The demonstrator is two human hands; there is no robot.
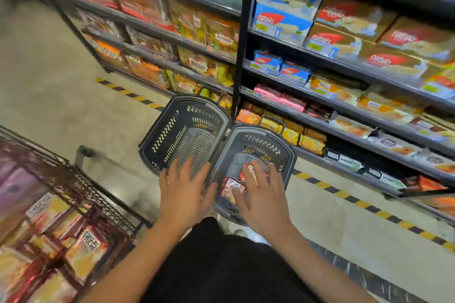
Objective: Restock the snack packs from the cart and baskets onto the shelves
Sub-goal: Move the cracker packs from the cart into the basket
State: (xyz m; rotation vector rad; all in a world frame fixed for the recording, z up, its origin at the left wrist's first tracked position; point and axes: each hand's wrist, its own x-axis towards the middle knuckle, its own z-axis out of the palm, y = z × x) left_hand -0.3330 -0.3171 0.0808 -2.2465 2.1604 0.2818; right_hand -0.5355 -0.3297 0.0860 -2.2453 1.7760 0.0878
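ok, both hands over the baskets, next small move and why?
Probably lower the right hand and grip the red packs in the right basket. Both hands look open and hold nothing, the left hand is over the left basket, which looks empty, so those packs are the nearest stock.

Head-worn view, downward over baskets (pixel 187 130)

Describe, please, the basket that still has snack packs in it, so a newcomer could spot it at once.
On the floor in front of the shelves stand two dark plastic baskets side by side. The one meant is the right basket, under the right hand. Unlike the left basket, which shows only bare slats, it holds red snack packs.
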